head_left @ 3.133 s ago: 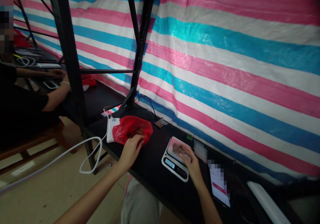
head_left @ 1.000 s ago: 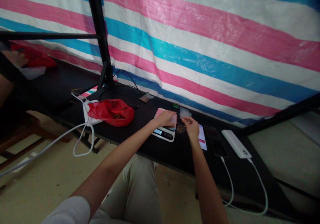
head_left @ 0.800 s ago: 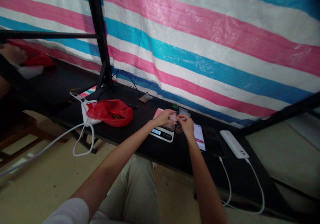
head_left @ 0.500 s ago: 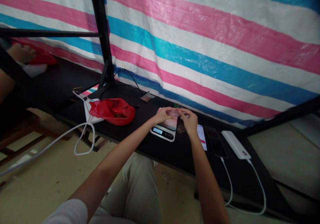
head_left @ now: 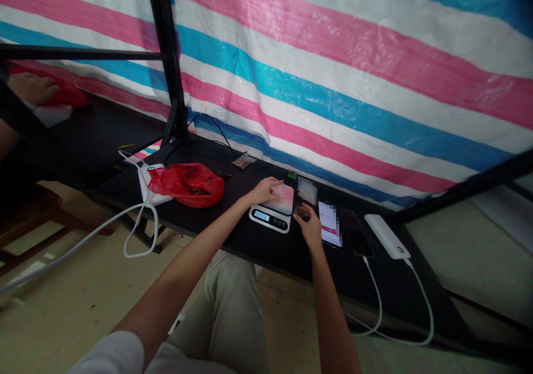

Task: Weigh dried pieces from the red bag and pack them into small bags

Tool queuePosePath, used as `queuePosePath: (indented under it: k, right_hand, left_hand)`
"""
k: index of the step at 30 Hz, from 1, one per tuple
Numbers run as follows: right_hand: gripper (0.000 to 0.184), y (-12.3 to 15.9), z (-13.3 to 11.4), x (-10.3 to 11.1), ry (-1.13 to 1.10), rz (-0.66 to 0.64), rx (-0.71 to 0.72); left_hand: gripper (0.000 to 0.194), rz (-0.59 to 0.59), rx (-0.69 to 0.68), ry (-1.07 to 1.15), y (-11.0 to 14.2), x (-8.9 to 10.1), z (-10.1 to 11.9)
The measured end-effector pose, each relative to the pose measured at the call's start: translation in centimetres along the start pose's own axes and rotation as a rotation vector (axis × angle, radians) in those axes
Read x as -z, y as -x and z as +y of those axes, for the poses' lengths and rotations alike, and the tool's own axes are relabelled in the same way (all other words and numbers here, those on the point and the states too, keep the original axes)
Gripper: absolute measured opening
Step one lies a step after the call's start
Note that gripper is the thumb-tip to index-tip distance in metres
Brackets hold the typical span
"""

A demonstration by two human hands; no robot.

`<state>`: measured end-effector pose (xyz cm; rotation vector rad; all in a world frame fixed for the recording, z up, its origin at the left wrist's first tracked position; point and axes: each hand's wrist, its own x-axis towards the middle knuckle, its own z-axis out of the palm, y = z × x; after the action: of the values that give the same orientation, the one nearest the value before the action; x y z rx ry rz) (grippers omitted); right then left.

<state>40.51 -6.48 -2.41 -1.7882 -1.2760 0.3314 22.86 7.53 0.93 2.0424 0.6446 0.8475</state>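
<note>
My left hand (head_left: 262, 192) is closed around a small clear plastic bag (head_left: 278, 191), held over the pinkish top of a white digital kitchen scale (head_left: 269, 219). The scale's display is lit, but its digits are too small to read. Just to the right of the scale, my right hand (head_left: 312, 230) has its fingers around a small clear cup (head_left: 302, 213) with dark brown bits inside. Behind that hand lies a stack of clear plastic bags (head_left: 307, 190).
On the left of the black table sit an open red plastic bag (head_left: 208, 188) with brown pieces and a white power strip (head_left: 146, 188). A filled packet (head_left: 244, 161) and green batteries (head_left: 292, 175) lie behind. Phones and a power bank (head_left: 387, 236) are right. Another person's hand (head_left: 35, 88) shows far left.
My hands have moved apart. The left has kept the plastic bag over the scale; the right has come down and toward me to the cup, uncovering the stack of bags.
</note>
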Motion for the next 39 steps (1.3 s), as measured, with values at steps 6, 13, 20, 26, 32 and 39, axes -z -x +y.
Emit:
queuePosePath:
  k: [6,13,20,26,32,39]
  right_hand:
    - [0.058,0.0,-0.7,0.1,-0.143,0.063,-0.082]
    - [0.043,-2.3,-5.6,2.3,-0.130,0.030,0.089]
    - [0.031,-5.4,-10.7,3.5,0.246,-0.127,0.482]
    - [0.033,-5.5,-13.2,4.1,0.604,-0.224,0.652]
    - [0.041,-5.0,-15.1,3.9,0.818,-0.200,0.786]
    - [0.035,-4.9,-15.5,3.7,0.973,-0.141,0.877]
  left_hand:
    - [0.066,0.030,-0.009,0.036,0.3,-0.3,-0.1]
    - [0.059,0.004,-0.065,0.287,0.0,-0.6,0.6]
    - [0.048,-0.011,-0.038,0.474,0.1,-0.2,3.0]
    - [0.044,-0.003,-0.009,0.584,0.4,0.2,3.3]
    - [0.047,-0.008,0.005,0.652,0.4,0.4,2.9]
    - [0.047,0.026,-0.077,0.400,-0.3,0.8,2.6]
